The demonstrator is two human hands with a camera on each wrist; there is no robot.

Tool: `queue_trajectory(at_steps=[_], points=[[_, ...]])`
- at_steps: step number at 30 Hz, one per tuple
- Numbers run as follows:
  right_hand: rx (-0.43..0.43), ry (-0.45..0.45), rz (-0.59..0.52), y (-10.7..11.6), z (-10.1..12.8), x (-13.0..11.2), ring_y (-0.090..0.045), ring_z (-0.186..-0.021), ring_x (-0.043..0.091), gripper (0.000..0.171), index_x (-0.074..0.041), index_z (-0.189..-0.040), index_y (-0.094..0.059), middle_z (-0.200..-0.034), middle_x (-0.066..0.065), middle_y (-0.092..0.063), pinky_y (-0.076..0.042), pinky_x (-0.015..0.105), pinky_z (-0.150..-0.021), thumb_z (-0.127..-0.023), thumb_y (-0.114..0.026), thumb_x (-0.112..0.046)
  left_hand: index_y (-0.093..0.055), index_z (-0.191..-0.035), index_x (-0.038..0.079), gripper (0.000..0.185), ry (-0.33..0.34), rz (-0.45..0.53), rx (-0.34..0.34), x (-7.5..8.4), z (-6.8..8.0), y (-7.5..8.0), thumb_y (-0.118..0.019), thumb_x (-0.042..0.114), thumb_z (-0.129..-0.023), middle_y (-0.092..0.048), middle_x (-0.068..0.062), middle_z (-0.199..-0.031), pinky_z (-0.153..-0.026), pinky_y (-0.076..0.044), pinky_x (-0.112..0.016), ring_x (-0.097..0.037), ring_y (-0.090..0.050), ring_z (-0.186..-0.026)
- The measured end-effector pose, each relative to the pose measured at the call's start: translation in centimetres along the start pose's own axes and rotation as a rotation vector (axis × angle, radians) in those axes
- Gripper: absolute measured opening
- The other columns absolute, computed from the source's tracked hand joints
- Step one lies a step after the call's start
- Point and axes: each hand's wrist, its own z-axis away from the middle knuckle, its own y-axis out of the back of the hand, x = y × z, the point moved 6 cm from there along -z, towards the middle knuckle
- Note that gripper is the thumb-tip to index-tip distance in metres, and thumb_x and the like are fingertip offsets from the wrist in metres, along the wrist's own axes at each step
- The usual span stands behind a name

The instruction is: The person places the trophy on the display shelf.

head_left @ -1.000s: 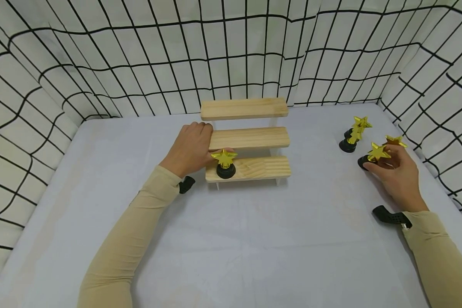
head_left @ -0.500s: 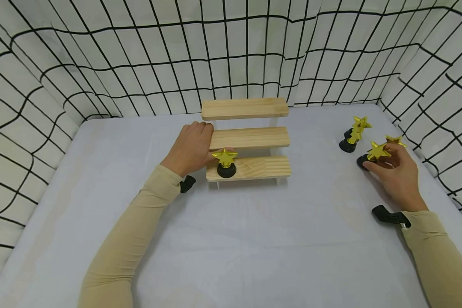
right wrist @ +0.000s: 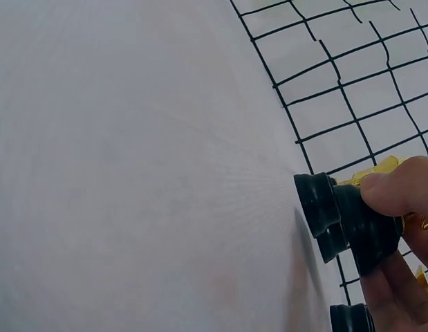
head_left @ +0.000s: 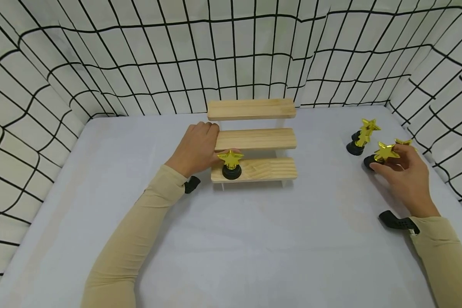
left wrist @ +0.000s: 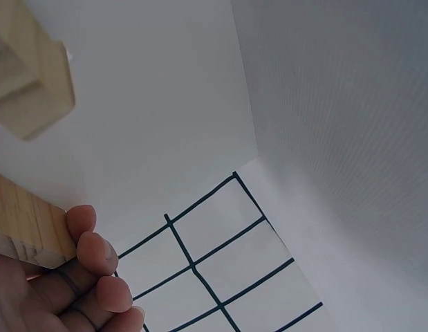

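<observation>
While the head cam has drifted slightly since 1 s ago, shifting everything a little right in frame, both hands sit much as they did; no trophy has been lifted or set down in that time, so the work looks paused mid-grasp. The left hand [head_left: 195, 147] rests against the left end of the 3-step wooden rack [head_left: 254, 139], fingers loosely curled at the middle step's edge, thumb beside the star trophy [head_left: 231, 164] on the bottom step's left end; whether it touches that trophy can't be told. The right hand [head_left: 406, 173] pinches a 2nd trophy [head_left: 381, 155] by its black base, thumb on top per the wrist cam, the piece seemingly on the table [head_left: 254, 239] at right; 2 more trophies [head_left: 359, 139] stand just behind it, overlapping; a 4th star [head_left: 403, 142] peeks past the fingers, base hidden. Left wrist cam shows only fingertips, rack ends & gridded cloth wall [head_left: 138, 55].
</observation>
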Motion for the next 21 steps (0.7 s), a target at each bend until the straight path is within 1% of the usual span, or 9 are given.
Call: queue_trajectory(at_steps=[4,7,11,13,16,18,21], points=[[0.011,0.015,-0.044,0.0,-0.3,-0.5,-0.053,-0.102,-0.016,0.056,-0.037,-0.127,-0.053,-0.119,-0.031,-0.05,-0.042,-0.003,-0.087,-0.086,-0.085,-0.016,-0.057,-0.116,-0.004,0.07,0.004,0.009,0.004,-0.1,0.0,0.0,-0.071,0.06,-0.091,-0.067,-0.019,-0.106,-0.09,-0.049,-0.049,-0.035,-0.06,-0.094],[0.017,0.032,-0.074,-0.2,-0.2,-0.9,-0.055,-0.1,-0.016,0.055,-0.036,-0.124,-0.055,-0.119,-0.028,-0.051,-0.042,-0.003,-0.087,-0.085,-0.085,-0.011,-0.057,-0.117,-0.004,0.07,0.003,0.01,0.005,-0.2,0.0,-0.1,-0.07,0.06,-0.091,-0.067,-0.019,-0.106,-0.09,-0.048,-0.049,-0.034,-0.059,-0.094],[0.014,0.067,-0.027,-0.5,0.0,-1.7,-0.053,-0.1,-0.018,0.055,-0.035,-0.125,-0.054,-0.116,-0.032,-0.049,-0.041,-0.005,-0.087,-0.086,-0.084,-0.013,-0.057,-0.118,-0.004,0.07,0.002,0.003,0.0,-0.1,0.0,-0.1,-0.069,0.06,-0.092,-0.067,-0.019,-0.107,-0.09,-0.049,-0.049,-0.034,-0.06,-0.095],[0.001,0.088,-0.007,-0.7,0.2,-2.3,-0.052,-0.099,-0.019,0.055,-0.032,-0.128,-0.053,-0.114,-0.033,-0.049,-0.041,-0.005,-0.086,-0.087,-0.084,-0.014,-0.057,-0.119,-0.004,0.07,0.001,-0.001,-0.002,-0.1,0.0,-0.2,-0.069,0.06,-0.092,-0.067,-0.019,-0.109,-0.091,-0.049,-0.049,-0.034,-0.06,-0.096],[-0.008,0.134,-0.001,-1.2,0.4,-3.6,-0.053,-0.1,-0.02,0.055,-0.031,-0.129,-0.054,-0.114,-0.033,-0.05,-0.042,-0.005,-0.087,-0.087,-0.084,-0.013,-0.057,-0.119,-0.004,0.069,-0.004,-0.007,-0.001,-0.1,0.0,-0.2,-0.068,0.059,-0.093,-0.067,-0.02,-0.11,-0.091,-0.049,-0.049,-0.034,-0.06,-0.096],[-0.012,0.174,-0.027,-1.6,0.4,-4.5,-0.055,-0.1,-0.019,0.056,-0.028,-0.128,-0.055,-0.114,-0.03,-0.052,-0.043,-0.004,-0.088,-0.085,-0.084,-0.007,-0.057,-0.119,-0.004,0.069,-0.006,-0.006,0.002,0.0,0.1,-0.1,-0.069,0.058,-0.093,-0.067,-0.02,-0.109,-0.09,-0.049,-0.049,-0.034,-0.06,-0.096],[-0.012,0.223,-0.06,-2.2,0.4,-5.6,-0.058,-0.101,-0.017,0.059,-0.029,-0.125,-0.057,-0.115,-0.029,-0.054,-0.043,-0.003,-0.089,-0.082,-0.084,0.001,-0.057,-0.118,-0.004,0.067,-0.009,-0.004,0.008,0.0,0.1,-0.1,-0.069,0.057,-0.093,-0.067,-0.02,-0.108,-0.089,-0.049,-0.049,-0.035,-0.06,-0.096]])
